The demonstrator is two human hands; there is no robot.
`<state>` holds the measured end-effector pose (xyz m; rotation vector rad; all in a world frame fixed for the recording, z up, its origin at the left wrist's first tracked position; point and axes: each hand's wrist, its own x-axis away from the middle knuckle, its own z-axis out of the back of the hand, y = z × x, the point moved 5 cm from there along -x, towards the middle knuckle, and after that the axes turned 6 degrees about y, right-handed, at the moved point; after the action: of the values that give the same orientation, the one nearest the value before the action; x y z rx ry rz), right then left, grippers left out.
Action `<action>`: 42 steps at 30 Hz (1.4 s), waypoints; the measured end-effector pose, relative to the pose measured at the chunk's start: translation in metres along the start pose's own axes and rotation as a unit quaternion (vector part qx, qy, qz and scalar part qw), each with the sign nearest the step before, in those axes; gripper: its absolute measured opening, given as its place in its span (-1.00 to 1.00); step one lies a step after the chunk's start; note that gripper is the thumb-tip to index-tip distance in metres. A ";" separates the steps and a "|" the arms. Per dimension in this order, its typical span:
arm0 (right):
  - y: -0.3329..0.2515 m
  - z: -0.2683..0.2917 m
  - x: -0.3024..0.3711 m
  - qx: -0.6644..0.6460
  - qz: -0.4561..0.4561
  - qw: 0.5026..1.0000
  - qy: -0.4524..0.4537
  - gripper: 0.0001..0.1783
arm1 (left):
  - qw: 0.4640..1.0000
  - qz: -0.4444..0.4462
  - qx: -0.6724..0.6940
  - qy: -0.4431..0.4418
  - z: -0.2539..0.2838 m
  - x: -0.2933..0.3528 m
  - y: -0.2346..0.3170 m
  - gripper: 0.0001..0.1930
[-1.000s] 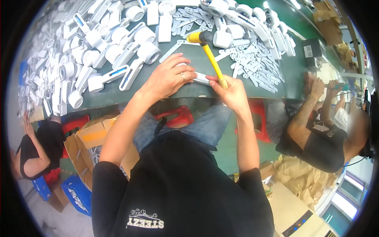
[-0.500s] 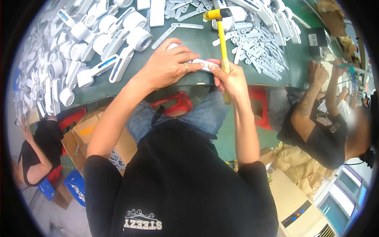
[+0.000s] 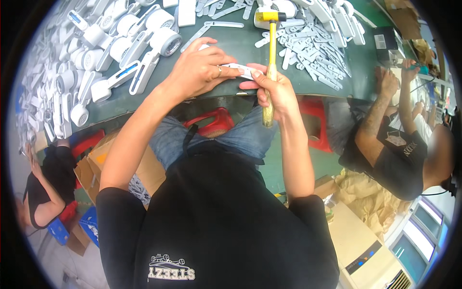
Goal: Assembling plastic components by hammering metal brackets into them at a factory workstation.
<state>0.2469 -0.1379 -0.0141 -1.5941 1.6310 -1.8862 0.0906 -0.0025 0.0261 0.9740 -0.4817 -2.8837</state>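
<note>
Near the table's front edge, my left hand (image 3: 199, 72) is closed round a white plastic part, most of it hidden under the fingers. A pale narrow strip-like piece (image 3: 245, 71) shows between my two hands. My right hand (image 3: 275, 91) grips the handle of a hammer (image 3: 272, 45) with a yellow and black head, which stands head away from me. The thumb and fingers of that same hand also touch the right end of the pale piece. Beyond my left hand lies a hinged-looking pair of grey strips (image 3: 222, 24).
White handheld-fan-like units (image 3: 166, 42) crowd the left of the green table (image 3: 356, 72). Loose grey strips (image 3: 313, 55) are heaped at the right. Co-workers sit on both sides, one with a forearm (image 3: 373, 113) at the right. Cardboard boxes (image 3: 151, 166) stand below.
Both hands have shifted slightly away from me and left with the part. The hammer has turned more upright in my right hand, and more of the pale piece shows.
</note>
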 end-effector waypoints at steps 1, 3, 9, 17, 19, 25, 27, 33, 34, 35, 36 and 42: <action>0.001 0.000 0.000 0.009 0.010 1.000 0.009 -0.61 | 1.000 -0.002 -0.004 0.001 0.002 -0.001 0.001 -0.73; 0.007 0.000 -0.004 -0.009 0.025 0.999 0.022 -0.63 | 1.000 -0.005 -0.008 0.003 0.002 -0.001 0.001 -0.72; 0.004 -0.001 0.002 0.026 0.079 0.994 0.075 -0.59 | 1.000 -0.018 -0.015 -0.012 -0.006 -0.004 0.000 -0.69; 0.008 0.022 0.131 0.261 0.146 0.947 0.117 -0.38 | 0.998 -0.030 -0.043 0.017 -0.004 0.002 -0.003 -0.71; 0.010 0.018 0.151 0.325 0.136 0.927 0.130 -0.40 | 0.998 -0.035 -0.042 0.014 -0.005 0.000 -0.004 -0.71; 0.025 0.022 0.138 0.414 0.113 0.892 0.142 -0.40 | 0.999 -0.034 -0.035 0.017 -0.007 -0.002 -0.003 -0.73; 0.020 0.022 0.158 0.353 0.215 0.895 0.165 -0.43 | 0.999 -0.028 -0.032 0.013 -0.007 -0.001 -0.003 -0.74; 0.035 0.030 0.145 0.263 0.165 0.940 0.142 -0.43 | 0.996 -0.016 0.001 -0.086 -0.004 -0.018 0.004 -0.70; 0.030 0.030 0.148 0.236 0.188 0.941 0.152 -0.44 | 0.990 -0.055 -0.007 -0.127 0.001 -0.028 0.014 -0.71; 0.031 0.030 0.149 0.220 0.199 0.943 0.150 -0.41 | 0.981 -0.093 -0.016 -0.168 0.003 -0.033 0.024 -0.71; 0.028 0.029 0.147 0.205 0.213 0.944 0.146 -0.38 | 0.980 -0.109 -0.027 -0.166 0.002 -0.034 0.026 -0.68; 0.030 0.022 0.148 0.225 0.228 0.940 0.117 -0.38 | 0.998 -0.019 -0.044 -0.040 0.021 -0.003 0.007 -0.57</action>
<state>0.1892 -0.2666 0.0439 -0.7591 1.3522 -2.0369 0.0799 -0.0024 0.0462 0.8667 -0.3406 -2.9586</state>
